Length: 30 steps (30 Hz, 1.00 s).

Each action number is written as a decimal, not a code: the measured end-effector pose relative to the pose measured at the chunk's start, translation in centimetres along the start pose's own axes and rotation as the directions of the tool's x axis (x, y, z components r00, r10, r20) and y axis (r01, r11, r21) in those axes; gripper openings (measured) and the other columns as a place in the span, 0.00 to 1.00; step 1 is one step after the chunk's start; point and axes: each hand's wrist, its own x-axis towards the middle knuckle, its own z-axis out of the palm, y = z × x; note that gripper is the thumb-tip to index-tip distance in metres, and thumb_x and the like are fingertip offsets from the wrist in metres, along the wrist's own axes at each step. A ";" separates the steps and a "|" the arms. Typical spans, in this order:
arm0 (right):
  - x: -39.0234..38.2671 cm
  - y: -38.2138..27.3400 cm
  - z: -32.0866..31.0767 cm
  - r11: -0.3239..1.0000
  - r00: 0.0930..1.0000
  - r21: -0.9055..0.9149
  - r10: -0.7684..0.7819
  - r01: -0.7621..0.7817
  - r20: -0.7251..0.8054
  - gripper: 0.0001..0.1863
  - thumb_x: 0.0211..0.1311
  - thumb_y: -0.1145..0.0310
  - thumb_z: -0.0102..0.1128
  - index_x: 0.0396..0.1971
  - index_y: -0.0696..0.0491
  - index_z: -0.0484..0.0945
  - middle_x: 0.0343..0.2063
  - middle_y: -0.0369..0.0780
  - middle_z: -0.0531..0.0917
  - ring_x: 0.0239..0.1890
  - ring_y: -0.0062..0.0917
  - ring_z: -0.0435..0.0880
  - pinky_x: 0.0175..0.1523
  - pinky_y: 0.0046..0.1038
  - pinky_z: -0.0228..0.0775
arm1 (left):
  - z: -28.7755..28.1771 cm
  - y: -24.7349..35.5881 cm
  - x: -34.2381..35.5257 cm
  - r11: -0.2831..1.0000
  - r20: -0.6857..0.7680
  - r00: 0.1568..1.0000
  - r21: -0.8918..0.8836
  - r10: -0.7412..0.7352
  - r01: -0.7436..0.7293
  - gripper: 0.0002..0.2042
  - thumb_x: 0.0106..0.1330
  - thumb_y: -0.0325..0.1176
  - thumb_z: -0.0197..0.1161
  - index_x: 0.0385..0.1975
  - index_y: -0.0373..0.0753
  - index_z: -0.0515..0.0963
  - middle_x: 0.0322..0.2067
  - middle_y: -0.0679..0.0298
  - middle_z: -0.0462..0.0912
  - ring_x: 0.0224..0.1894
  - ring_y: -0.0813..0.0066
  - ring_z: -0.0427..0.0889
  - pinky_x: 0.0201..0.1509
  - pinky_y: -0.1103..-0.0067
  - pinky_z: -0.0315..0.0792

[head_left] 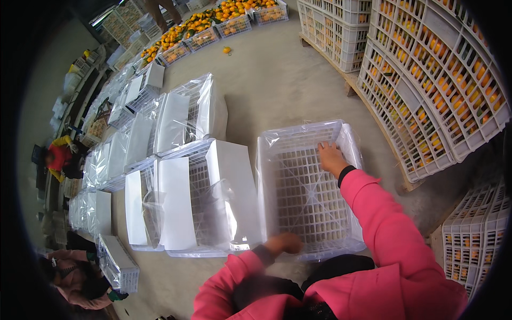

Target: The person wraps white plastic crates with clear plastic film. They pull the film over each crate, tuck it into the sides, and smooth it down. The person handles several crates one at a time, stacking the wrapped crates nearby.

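Note:
In front of me on the floor stands a white plastic crate (306, 205) with slatted sides and a grid bottom. A clear plastic liner (349, 144) covers its rim and walls. My right hand (332, 159) reaches into its far right part, fingers stretched and apart against the film. My left hand (285, 244) is low at the crate's near left edge, with the fingers smeared by motion. Just left of it sits a lined crate with white paper sheets (177, 202) standing along its sides.
More lined crates (193, 109) stand in rows to the left. Tall stacks of fruit-filled crates (426, 80) rise on pallets at the right. Orange fruit (234, 8) fills crates at the back; one fruit (227, 50) lies on the floor. Other people (74, 277) work at the far left.

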 end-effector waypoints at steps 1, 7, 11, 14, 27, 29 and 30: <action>0.7 0.2 1.1 0.999 0.996 -0.002 -0.045 0.045 -0.074 0.37 0.46 0.72 0.68 0.61 0.52 0.66 0.60 0.46 0.67 0.59 0.45 0.70 0.55 0.48 0.72 | -0.1 0.1 0.0 1.000 0.001 1.000 0.012 0.009 -0.009 0.20 0.70 0.44 0.45 0.36 0.36 0.83 0.43 0.47 0.83 0.46 0.43 0.80 0.52 0.56 0.72; 1.8 -0.6 -1.9 0.991 0.975 -0.074 -0.098 0.114 0.200 0.26 0.50 0.70 0.63 0.53 0.55 0.73 0.59 0.47 0.72 0.50 0.43 0.81 0.50 0.42 0.76 | -0.4 0.8 -0.3 0.998 -0.060 0.998 -0.057 0.008 -0.012 0.20 0.69 0.43 0.46 0.34 0.36 0.83 0.39 0.46 0.84 0.44 0.43 0.81 0.50 0.57 0.74; -0.3 -4.1 -6.0 0.965 0.949 -0.018 -0.253 0.261 0.187 0.21 0.51 0.73 0.60 0.48 0.53 0.76 0.57 0.44 0.73 0.51 0.36 0.80 0.42 0.40 0.76 | -0.6 0.9 -0.3 0.998 -0.062 0.998 -0.063 0.014 -0.018 0.20 0.69 0.43 0.46 0.34 0.35 0.83 0.39 0.47 0.84 0.44 0.43 0.81 0.51 0.57 0.73; -0.8 -5.4 -6.4 0.889 0.860 0.043 -0.428 0.456 -0.276 0.21 0.54 0.75 0.58 0.51 0.50 0.74 0.49 0.41 0.76 0.49 0.34 0.79 0.45 0.39 0.71 | -0.7 0.9 -0.4 0.996 -0.061 0.998 -0.088 0.002 -0.007 0.21 0.69 0.44 0.45 0.34 0.35 0.83 0.38 0.47 0.84 0.43 0.44 0.81 0.51 0.57 0.73; 0.8 -4.4 0.5 0.863 0.791 -0.081 -0.491 0.499 -0.366 0.37 0.48 0.81 0.59 0.63 0.52 0.66 0.50 0.36 0.76 0.56 0.32 0.71 0.55 0.37 0.65 | -0.4 0.7 0.3 0.997 -0.034 0.997 -0.016 0.074 -0.074 0.22 0.71 0.45 0.44 0.33 0.35 0.83 0.37 0.47 0.84 0.42 0.43 0.81 0.50 0.56 0.73; 0.9 -3.0 1.2 0.831 0.735 -0.094 -0.533 0.549 -0.418 0.36 0.48 0.81 0.59 0.63 0.53 0.66 0.51 0.37 0.75 0.58 0.33 0.70 0.57 0.36 0.65 | -0.4 0.6 0.2 0.998 -0.056 0.996 -0.029 0.063 -0.064 0.22 0.71 0.45 0.45 0.33 0.35 0.83 0.37 0.47 0.84 0.42 0.43 0.81 0.50 0.56 0.73; 1.0 -2.5 1.5 0.829 0.744 -0.097 -0.540 0.551 -0.394 0.36 0.48 0.81 0.59 0.62 0.54 0.66 0.52 0.37 0.75 0.59 0.33 0.70 0.58 0.36 0.64 | -0.4 0.6 0.1 0.997 -0.067 0.995 -0.022 0.076 -0.077 0.22 0.71 0.45 0.45 0.33 0.35 0.83 0.37 0.47 0.84 0.42 0.43 0.81 0.50 0.56 0.73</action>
